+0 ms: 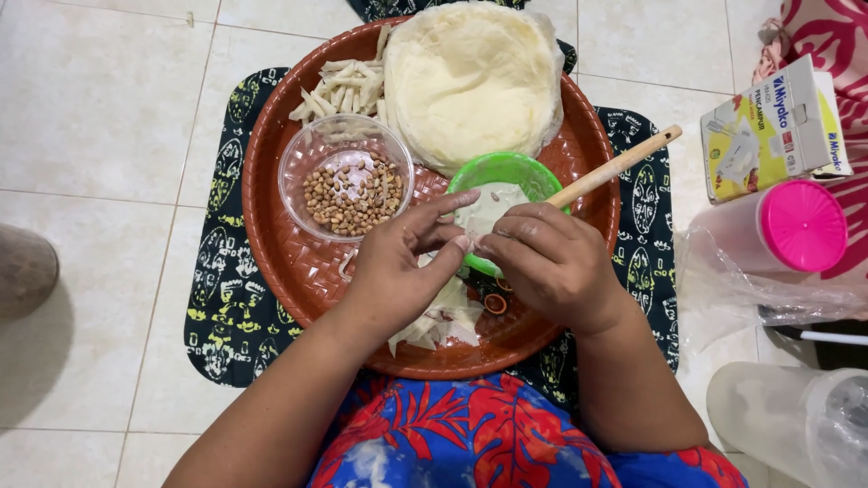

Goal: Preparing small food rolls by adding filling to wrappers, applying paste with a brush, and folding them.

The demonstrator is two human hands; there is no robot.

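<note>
A small piece of thin white wrapper (472, 226) sits pinched between both hands, held just above the near rim of the green bowl (506, 172) — the left hand (398, 271) has its grip pressed together on the wrapper's left side with the forefinger stretched out flat, and the right hand (551, 262) has its fingertips closed on the right side. A wooden stick (624, 164) leans out of the bowl to the right. Loose wrapper scraps (438, 325) lie under the hands on the round reddish-brown woven tray (289, 262). Farther back on the tray stand a clear bowl of peanuts (348, 185), a heap of pale rolled sticks (339, 90) and a stack of round wrapper sheets (470, 81). The tray rests on a dark patterned cloth (221, 307) on the tiled floor (99, 126).
</note>
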